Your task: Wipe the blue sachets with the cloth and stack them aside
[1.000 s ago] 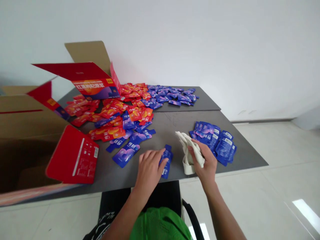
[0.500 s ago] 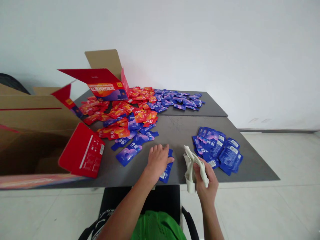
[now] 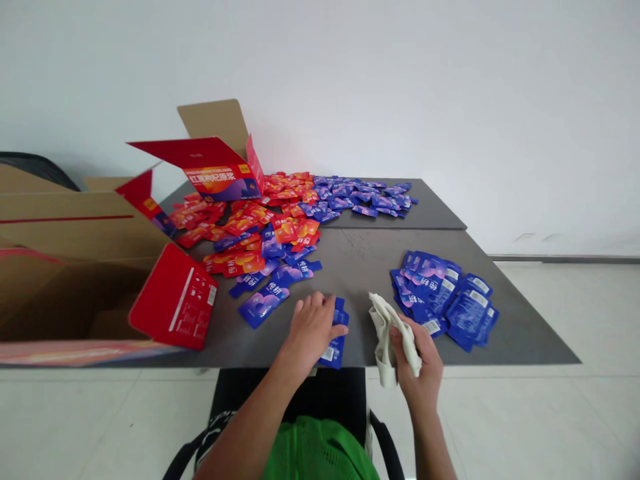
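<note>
My left hand [image 3: 313, 327] rests at the left edge of a few overlapping blue pouches [image 3: 334, 349] near the table's front edge. Its thumb stretches across the top pouch, apart from the loosely bent fingers. In my right hand [image 3: 421, 357] is a crumpled off-white cloth [image 3: 385, 333], pinched between thumb and fingers above the front edge. Just beyond that hand lies a fanned group of blue pouches [image 3: 425, 287], some with barcode labels facing up. To the left of my left hand lie loose blue and purple pouches [image 3: 264, 303].
Orange-red pouches [image 3: 245, 263] and more blue-purple pouches [image 3: 370, 193] cover the back of the grey table [image 3: 360, 267]. A red printed box [image 3: 220, 181] stands open at the back left. A large open carton [image 3: 65, 227] sits at the left, its red flap [image 3: 193, 303] jutting over the table.
My left hand has drawn slightly left and its fingers are more bent, showing more of the pouches beneath. My right hand still holds the cloth. The view has shifted slightly.
</note>
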A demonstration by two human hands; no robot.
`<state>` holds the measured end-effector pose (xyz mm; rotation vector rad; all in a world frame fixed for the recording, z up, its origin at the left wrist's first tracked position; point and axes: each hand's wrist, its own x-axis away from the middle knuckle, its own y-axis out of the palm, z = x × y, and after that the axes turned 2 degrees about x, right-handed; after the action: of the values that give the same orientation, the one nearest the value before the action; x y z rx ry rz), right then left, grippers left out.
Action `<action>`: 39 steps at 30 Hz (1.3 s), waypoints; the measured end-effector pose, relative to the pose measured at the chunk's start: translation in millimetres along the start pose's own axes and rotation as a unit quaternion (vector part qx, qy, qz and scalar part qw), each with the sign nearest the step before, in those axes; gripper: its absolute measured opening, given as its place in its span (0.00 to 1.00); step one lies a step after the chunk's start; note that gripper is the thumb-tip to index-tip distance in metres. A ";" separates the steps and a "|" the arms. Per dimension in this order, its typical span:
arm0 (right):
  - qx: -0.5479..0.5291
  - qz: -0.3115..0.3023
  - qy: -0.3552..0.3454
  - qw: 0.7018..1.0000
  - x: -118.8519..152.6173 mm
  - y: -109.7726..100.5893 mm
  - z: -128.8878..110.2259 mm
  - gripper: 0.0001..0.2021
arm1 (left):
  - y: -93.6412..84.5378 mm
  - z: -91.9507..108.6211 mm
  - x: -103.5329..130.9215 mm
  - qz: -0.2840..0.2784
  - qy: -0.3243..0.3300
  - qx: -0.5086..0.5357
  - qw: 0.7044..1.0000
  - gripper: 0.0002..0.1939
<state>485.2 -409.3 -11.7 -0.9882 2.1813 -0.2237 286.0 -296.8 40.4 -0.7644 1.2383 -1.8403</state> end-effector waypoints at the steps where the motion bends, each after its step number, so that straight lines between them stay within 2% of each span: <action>1: 0.000 -0.002 -0.003 1.000 -0.3 -0.3 -0.1 0.13 | 0.4 -0.7 -1.6 -0.005 -0.002 0.009 1.000 0.27; 5: 0.006 -0.008 -0.004 1.000 -0.5 -0.9 0.6 0.12 | 3.3 -2.9 -7.7 -0.016 -0.010 0.035 0.999 0.34; 8: 0.006 -0.013 0.001 1.000 0.4 -0.9 1.7 0.13 | 4.9 -1.1 -5.4 -0.002 -0.013 0.041 0.999 0.38; 12: 0.012 -0.012 0.005 1.000 0.5 -0.7 2.0 0.13 | 3.4 3.6 -0.2 0.022 -0.021 0.026 0.999 0.35; 15: 0.015 -0.009 0.000 1.000 -0.1 -0.6 1.5 0.13 | 1.1 2.8 -4.1 -0.004 -0.026 0.040 0.999 0.33; 18: 0.015 -0.011 -0.002 1.000 -0.3 -0.7 1.5 0.13 | 0.2 -3.0 -13.7 -0.028 -0.030 0.071 0.997 0.35; 22: 0.008 -0.014 -0.007 1.000 0.0 -1.3 2.0 0.12 | 1.7 -12.3 -26.1 -0.040 -0.023 0.131 0.990 0.36; 24: 0.006 -0.014 -0.009 1.000 0.1 -1.6 2.4 0.12 | 2.6 -16.0 -30.6 -0.033 -0.015 0.161 0.986 0.30; 27: 0.005 -0.013 -0.010 1.000 0.3 -1.4 3.4 0.12 | 1.6 -20.0 -34.4 -0.019 -0.002 0.189 0.982 0.09; 28: 0.005 -0.013 -0.010 1.000 0.5 -1.2 3.9 0.12 | -0.3 -20.7 -34.5 -0.014 0.003 0.195 0.981 0.08; 29: 0.005 -0.014 -0.009 1.000 0.6 -0.9 4.3 0.12 | -3.3 -20.8 -33.9 -0.008 0.008 0.201 0.979 0.11; 31: 0.007 -0.010 -0.008 1.000 0.8 -0.6 5.0 0.12 | -13.4 -19.5 -29.8 0.009 0.021 0.212 0.977 0.16; 33: 0.006 -0.006 -0.008 1.000 1.2 -0.4 5.3 0.12 | -28.3 -16.4 -21.6 0.040 0.050 0.240 0.969 0.15; 36: 0.000 0.001 -0.005 1.000 1.8 -0.6 5.0 0.12 | -50.0 -13.9 -3.7 0.114 0.143 0.306 0.934 0.11; 39: -0.008 0.007 -0.002 1.000 1.8 -0.9 3.9 0.12 | -53.8 -21.4 16.2 0.153 0.219 0.280 0.922 0.09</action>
<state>487.5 -410.7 -15.1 -0.9801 2.1891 -0.1986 245.7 -288.3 84.3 0.1597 0.9340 -2.0071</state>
